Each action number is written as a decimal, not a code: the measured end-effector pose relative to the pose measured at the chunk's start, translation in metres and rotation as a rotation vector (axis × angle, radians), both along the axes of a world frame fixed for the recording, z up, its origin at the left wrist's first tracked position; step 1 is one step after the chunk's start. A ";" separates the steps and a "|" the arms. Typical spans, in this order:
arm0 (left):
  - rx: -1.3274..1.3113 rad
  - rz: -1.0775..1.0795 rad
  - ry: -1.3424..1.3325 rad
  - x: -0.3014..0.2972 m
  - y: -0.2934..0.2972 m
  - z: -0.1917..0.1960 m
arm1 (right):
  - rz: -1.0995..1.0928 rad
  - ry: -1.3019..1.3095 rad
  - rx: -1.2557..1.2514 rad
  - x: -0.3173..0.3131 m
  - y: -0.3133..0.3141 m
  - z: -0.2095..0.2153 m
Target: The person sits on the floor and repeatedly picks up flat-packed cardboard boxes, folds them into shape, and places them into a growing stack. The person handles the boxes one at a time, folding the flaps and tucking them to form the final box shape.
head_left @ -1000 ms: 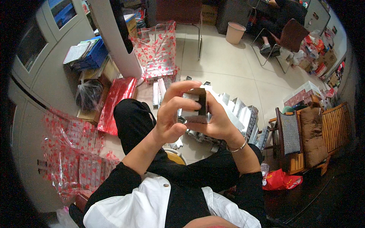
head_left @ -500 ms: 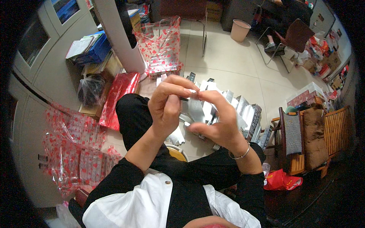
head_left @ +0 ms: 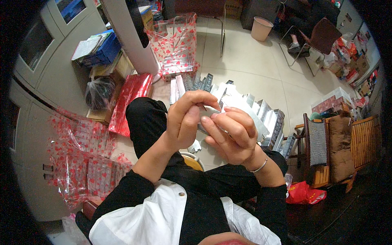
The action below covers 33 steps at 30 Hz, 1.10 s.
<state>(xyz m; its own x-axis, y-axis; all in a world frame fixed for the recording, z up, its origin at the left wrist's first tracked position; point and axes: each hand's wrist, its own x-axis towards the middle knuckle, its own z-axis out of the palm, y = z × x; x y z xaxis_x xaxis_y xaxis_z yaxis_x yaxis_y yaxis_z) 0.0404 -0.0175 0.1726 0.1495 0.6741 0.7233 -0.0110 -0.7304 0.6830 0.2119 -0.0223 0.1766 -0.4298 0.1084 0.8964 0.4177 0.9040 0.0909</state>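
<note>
My left hand is raised in front of me, its thumb and curled fingers closed in a pinch. Close beside it, my right hand has its fingers bent, their tips drawn together towards the left fingertips. Whatever lies between the fingertips is too small or hidden to name. Below and beyond the hands, long narrow silver-and-dark boxes are spread over the floor. White sheet-like pieces lie among them, partly covered by my hands.
Heart-patterned clear bags with boxes sit at left, near a shiny red package. A blue file box stands behind. At right are a wooden chair and a red bag. Another person's foot shows beyond.
My right hand's fingers have gone from spread apart to drawn together near the left fingertips. The blurred pale piece seen between my hands before no longer shows clearly.
</note>
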 end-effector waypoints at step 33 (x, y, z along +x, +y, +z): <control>0.164 0.081 0.123 -0.010 -0.001 0.005 | 0.115 -0.058 -0.079 -0.001 -0.005 0.009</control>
<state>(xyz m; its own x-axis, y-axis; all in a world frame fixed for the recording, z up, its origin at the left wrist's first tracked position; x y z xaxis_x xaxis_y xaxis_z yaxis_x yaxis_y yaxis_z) 0.0305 -0.0187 0.1775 0.1932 0.5624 0.8040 0.1286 -0.8269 0.5474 0.2106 -0.0275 0.1857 -0.4940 0.1251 0.8604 0.3075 0.9508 0.0383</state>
